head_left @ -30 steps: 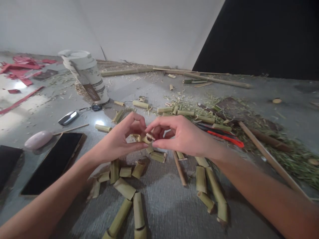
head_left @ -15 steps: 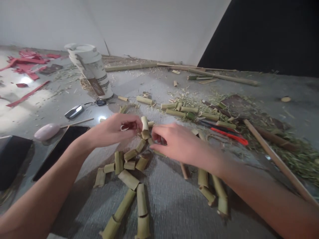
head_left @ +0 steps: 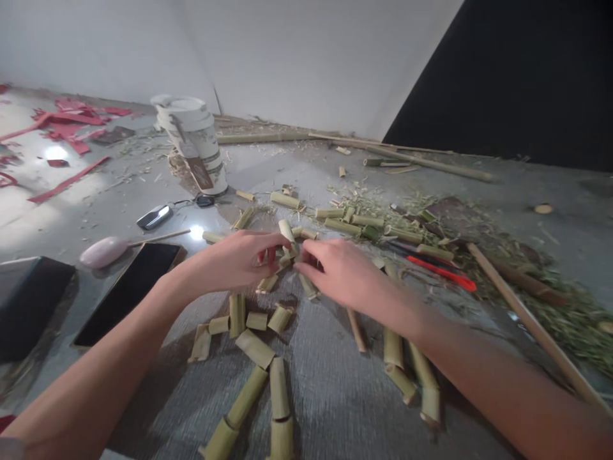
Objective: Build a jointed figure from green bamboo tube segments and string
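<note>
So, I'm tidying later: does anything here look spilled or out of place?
Yes, loose litter: green shavings lie strewn at the right, around a long stick, and red strips lie jumbled at upper left. They look messy beside the cut stalk pieces, some laid end to end.

Far left: tangle of red strips [head_left: 71, 121], one longer red strip [head_left: 69, 181] lying apart, nearer. White lidded mug [head_left: 205, 144] upright near the pale wall [head_left: 287, 57]; brown label [head_left: 200, 171] on its side. Below it, shiny key fob [head_left: 154, 217] corded to a small dark oval piece [head_left: 205, 200]. Pale pink egg-shaped object [head_left: 104, 252], thin stick [head_left: 160, 237] at its right end. Dark-screened phone [head_left: 127, 291] flat beside it; black box-like object [head_left: 33, 306] at left edge. Right: red-handled tool [head_left: 443, 273], green shavings [head_left: 584, 326]. Black panel [head_left: 517, 76] behind
</note>
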Motion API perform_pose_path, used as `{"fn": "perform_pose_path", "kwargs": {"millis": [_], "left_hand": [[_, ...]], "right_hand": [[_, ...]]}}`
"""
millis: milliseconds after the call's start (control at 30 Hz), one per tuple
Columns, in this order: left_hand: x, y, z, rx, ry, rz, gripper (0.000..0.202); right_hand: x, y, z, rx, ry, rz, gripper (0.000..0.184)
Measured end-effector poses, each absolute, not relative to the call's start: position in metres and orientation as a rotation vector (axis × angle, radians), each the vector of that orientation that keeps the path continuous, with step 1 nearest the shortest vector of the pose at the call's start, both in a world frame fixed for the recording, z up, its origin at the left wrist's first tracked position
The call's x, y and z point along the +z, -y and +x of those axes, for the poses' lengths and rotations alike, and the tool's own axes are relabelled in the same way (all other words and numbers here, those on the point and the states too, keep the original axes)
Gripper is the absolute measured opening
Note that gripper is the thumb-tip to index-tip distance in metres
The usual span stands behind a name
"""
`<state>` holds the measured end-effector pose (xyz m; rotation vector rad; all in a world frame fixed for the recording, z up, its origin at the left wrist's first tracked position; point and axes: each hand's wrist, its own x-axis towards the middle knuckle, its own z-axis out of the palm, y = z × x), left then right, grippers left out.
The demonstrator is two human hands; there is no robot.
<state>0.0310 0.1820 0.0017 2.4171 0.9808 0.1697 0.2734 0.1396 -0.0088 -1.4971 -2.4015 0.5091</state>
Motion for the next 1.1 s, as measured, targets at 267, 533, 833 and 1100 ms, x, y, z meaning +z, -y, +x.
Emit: {"fn": "perform_pose_path", "kwargs": {"millis": [267, 533, 833, 1100], "left_hand": [[0.001, -0.187, 0.025, 0.157, -1.035, 2.526, 0.028], [-0.038, -0.203, 0.026, 0.503, -1.062, 2.841, 0.028], [-0.028, -0.219, 0.039, 0.448, -1.040, 2.873, 0.034], [-0.007, -0.199, 0.082, 0.494, -0.999, 2.789, 0.033]], "right_hand": [[0.031, -0.153, 0.303, 0.352, 2.332, -1.641, 0.045], [0.045, -0.116, 0.364, 0.277, 2.149, -1.741, 0.024], [0.014, -0.057, 0.394, 0.431, 2.058, -1.849, 0.021], [-0.007, -0.096, 0.339, 0.236, 2.135, -1.946, 0.021]]}}
